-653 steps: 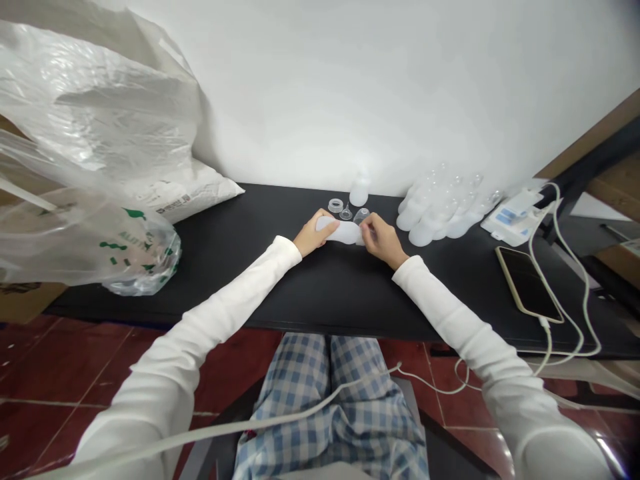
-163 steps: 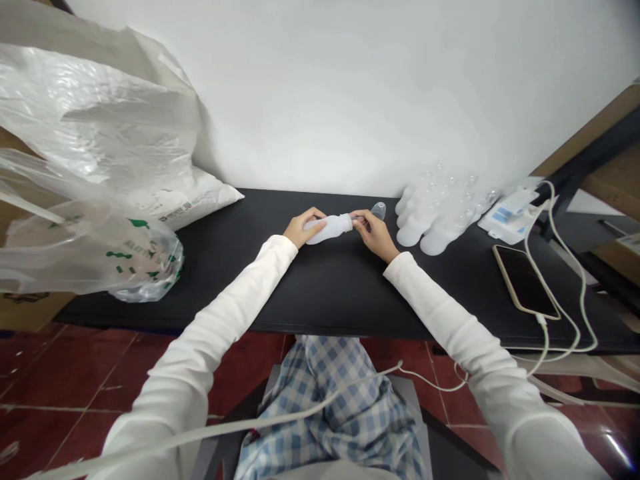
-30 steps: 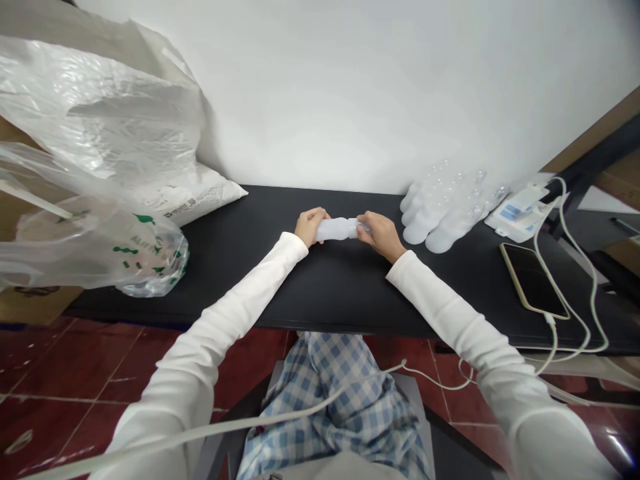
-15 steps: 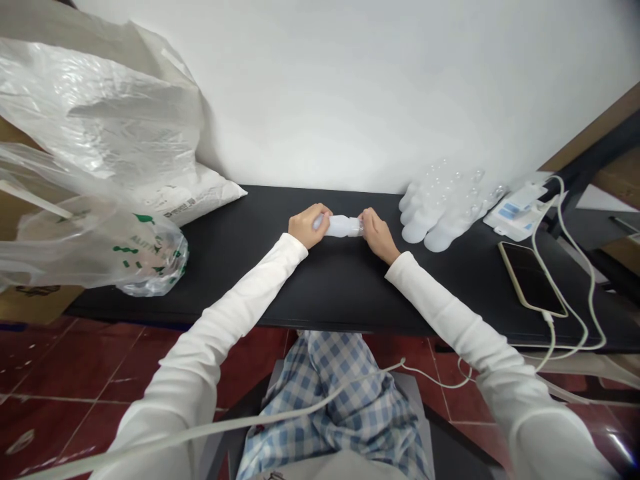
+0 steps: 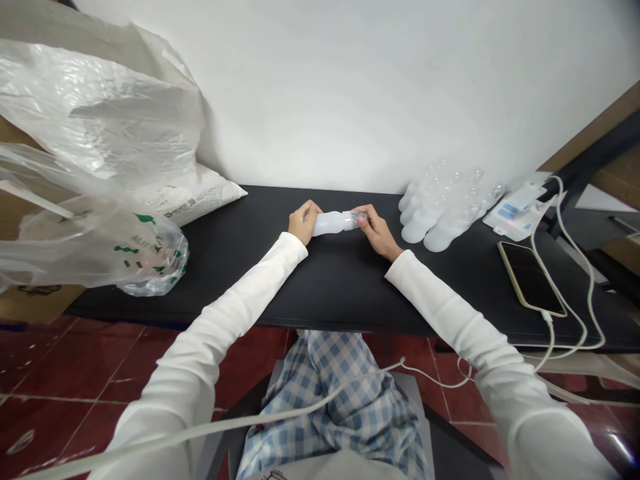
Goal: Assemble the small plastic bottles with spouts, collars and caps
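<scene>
A small translucent white bottle (image 5: 329, 223) lies sideways between my hands, just above the black table (image 5: 345, 287). My left hand (image 5: 301, 223) is closed around its base end on the left. On the right, the fingers of my right hand (image 5: 379, 235) pinch the clear cap (image 5: 349, 220) at the bottle's other end. The cap sits over the neck; whether it is fully seated I cannot tell. Right of my right hand stand several similar white bottles (image 5: 434, 240) with clear rounded tops, grouped close together against the wall.
A large white plastic sack (image 5: 120, 113) and a clear bag with a cup inside (image 5: 145, 253) take up the left side. At the right are a phone (image 5: 531, 277) on a charging cable (image 5: 593, 287) and a white-and-blue packet (image 5: 515, 212). The cable crosses my lap.
The bottle has shifted slightly left and tilts a little. My left hand has turned around its base, while my right fingers have re-gripped the cap, leaving more of it visible.
</scene>
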Action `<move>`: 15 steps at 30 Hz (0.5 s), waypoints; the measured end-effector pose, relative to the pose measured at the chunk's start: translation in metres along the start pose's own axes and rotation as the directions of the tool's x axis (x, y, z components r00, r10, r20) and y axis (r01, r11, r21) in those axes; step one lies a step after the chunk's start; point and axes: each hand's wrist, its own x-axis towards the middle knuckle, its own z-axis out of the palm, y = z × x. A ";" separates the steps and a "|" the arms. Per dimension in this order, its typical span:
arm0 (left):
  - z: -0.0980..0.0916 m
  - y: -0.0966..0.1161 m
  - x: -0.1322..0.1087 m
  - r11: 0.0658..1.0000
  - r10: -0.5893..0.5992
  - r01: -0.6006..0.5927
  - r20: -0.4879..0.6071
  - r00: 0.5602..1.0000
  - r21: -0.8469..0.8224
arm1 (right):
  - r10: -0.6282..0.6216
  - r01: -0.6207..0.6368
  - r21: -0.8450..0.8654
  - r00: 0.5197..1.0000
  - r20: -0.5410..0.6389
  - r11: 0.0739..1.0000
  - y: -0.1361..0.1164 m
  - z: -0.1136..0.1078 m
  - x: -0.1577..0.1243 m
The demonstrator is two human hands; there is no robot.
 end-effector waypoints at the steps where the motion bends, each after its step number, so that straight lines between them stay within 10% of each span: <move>1: -0.002 0.001 -0.001 0.998 0.052 -0.052 -0.004 0.999 0.028 | 0.007 -0.007 0.027 1.000 -0.004 1.000 -0.002 -0.001 0.000; 15: -0.012 0.013 -0.011 0.903 0.298 -0.293 0.035 0.954 0.312 | 0.252 -0.256 0.323 0.966 0.054 0.911 0.001 0.009 -0.003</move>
